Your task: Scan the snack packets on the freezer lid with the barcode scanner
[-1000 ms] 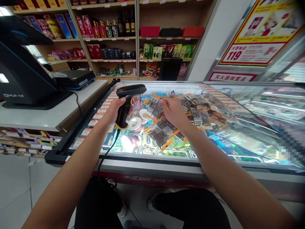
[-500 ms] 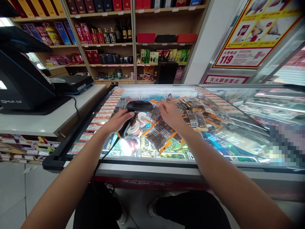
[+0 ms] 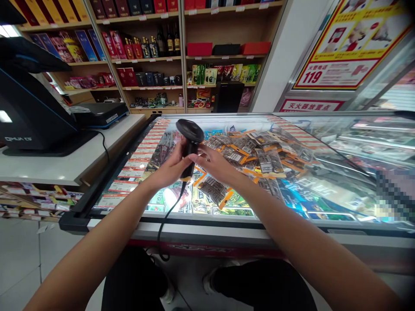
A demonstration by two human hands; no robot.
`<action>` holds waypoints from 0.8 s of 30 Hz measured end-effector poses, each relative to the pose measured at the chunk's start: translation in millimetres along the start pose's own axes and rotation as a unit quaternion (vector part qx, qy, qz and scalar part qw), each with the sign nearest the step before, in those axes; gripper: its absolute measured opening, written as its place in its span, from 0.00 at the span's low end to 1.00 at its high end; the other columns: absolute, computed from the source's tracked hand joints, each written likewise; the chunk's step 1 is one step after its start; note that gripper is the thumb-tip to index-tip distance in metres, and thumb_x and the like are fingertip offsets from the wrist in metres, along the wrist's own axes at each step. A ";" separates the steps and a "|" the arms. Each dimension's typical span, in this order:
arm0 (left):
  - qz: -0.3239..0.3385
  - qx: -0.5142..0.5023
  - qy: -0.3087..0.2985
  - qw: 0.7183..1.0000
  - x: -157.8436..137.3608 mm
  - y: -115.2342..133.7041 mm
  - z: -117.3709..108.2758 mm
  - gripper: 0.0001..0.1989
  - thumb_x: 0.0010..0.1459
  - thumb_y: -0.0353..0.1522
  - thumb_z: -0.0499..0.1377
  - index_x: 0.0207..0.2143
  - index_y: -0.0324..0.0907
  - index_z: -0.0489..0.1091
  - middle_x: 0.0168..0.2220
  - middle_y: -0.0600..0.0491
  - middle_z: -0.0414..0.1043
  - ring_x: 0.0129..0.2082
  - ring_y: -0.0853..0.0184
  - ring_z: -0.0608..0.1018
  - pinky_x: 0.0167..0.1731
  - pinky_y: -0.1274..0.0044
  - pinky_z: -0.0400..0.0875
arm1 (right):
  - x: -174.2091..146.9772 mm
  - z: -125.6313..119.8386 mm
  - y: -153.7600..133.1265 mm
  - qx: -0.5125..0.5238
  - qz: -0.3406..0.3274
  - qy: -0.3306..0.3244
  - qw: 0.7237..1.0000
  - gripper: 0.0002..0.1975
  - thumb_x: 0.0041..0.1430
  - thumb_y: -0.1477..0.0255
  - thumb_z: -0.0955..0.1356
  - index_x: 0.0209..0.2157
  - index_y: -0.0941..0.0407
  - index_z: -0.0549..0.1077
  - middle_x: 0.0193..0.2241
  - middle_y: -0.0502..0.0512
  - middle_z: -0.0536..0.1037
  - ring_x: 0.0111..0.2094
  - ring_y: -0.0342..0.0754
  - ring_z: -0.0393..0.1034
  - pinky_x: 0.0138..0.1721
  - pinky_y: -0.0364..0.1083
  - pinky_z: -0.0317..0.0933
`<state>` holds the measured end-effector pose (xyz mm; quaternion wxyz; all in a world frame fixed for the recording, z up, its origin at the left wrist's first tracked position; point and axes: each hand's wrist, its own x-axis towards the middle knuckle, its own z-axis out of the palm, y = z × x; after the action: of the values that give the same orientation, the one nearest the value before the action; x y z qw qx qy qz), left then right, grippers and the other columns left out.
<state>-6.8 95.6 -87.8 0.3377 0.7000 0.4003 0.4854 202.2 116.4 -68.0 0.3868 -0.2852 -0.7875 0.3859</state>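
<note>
A black barcode scanner (image 3: 190,130) with a cable hanging from its base stands upright above a glass-topped chest freezer (image 3: 207,223). My left hand (image 3: 172,167) is wrapped round its handle from the left. From the right, my right hand (image 3: 214,164) closes on the same handle, thumb and fingers against it; part of its fingers is hidden behind the handle. Beneath and beside my hands lie several clear packets of dark food with orange edges (image 3: 212,189). Green and yellow packs (image 3: 236,201) show near the freezer's front edge.
On the left, a counter (image 3: 42,166) carries a black checkout terminal (image 3: 35,108) and a scale (image 3: 100,114). Shelves (image 3: 145,60) of boxes and bottles stand behind the freezer. A sign (image 3: 343,52) hangs at the right.
The scanner has turned more upright and shifted slightly right in my left hand. My right hand has come from the packet it was at to the scanner's handle.
</note>
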 end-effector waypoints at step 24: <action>0.110 0.316 -0.103 0.937 -7.9 4.1 17.5 0.12 0.71 0.37 0.53 0.51 0.44 0.71 0.51 0.43 0.73 0.51 0.54 0.76 0.53 0.62 0.71 | -107.5 -96.9 -10.4 0.470 0.220 0.014 0.855 0.13 0.57 0.61 0.72 0.35 0.53 0.68 0.16 0.38 0.55 0.13 0.35 0.37 0.18 0.38 0.49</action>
<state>9.2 85.2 -92.8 0.0828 0.8564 0.4167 0.2935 338.8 67.9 -62.2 0.3907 -0.2405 -0.4241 0.7808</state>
